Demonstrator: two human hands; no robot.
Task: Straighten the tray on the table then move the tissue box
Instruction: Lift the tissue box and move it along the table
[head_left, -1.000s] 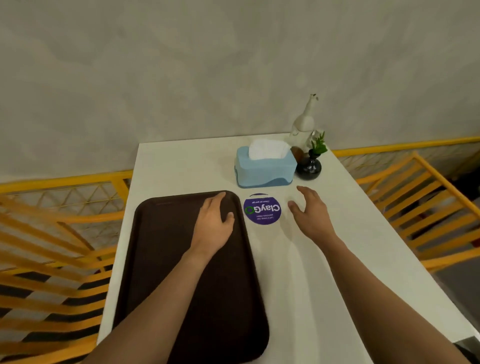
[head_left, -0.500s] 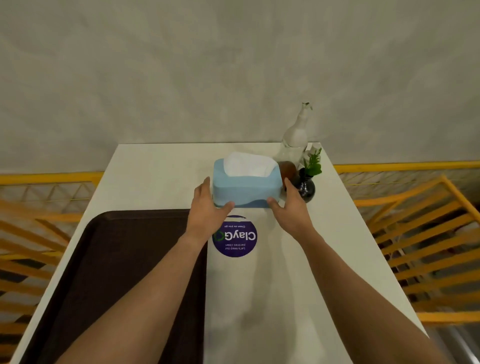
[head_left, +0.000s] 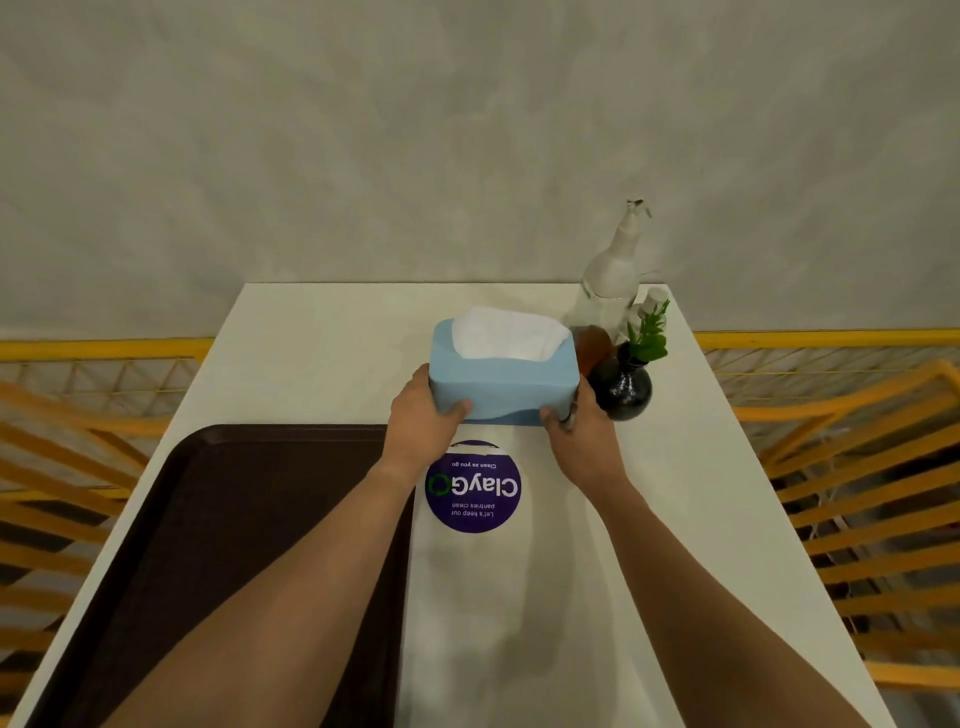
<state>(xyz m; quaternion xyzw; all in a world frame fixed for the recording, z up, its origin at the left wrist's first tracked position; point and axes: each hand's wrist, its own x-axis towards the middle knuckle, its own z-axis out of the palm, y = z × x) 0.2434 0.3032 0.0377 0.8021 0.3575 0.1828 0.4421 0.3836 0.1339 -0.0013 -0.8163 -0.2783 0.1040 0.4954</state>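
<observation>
Both hands, left hand (head_left: 423, 415) and right hand (head_left: 579, 431), clasp tissue box (head_left: 506, 387) ends; vase (head_left: 623, 389) crowds right, bare table (head_left: 322, 353) left.

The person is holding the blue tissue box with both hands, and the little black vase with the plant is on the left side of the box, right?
Almost. Both hands, left and right, do hold the blue tissue box, but the head view shows the little black vase with the plant on the box's right side, not its left.

Bare forearms, no sleeves; left hand (head_left: 423, 423), right hand (head_left: 584, 441).
</observation>
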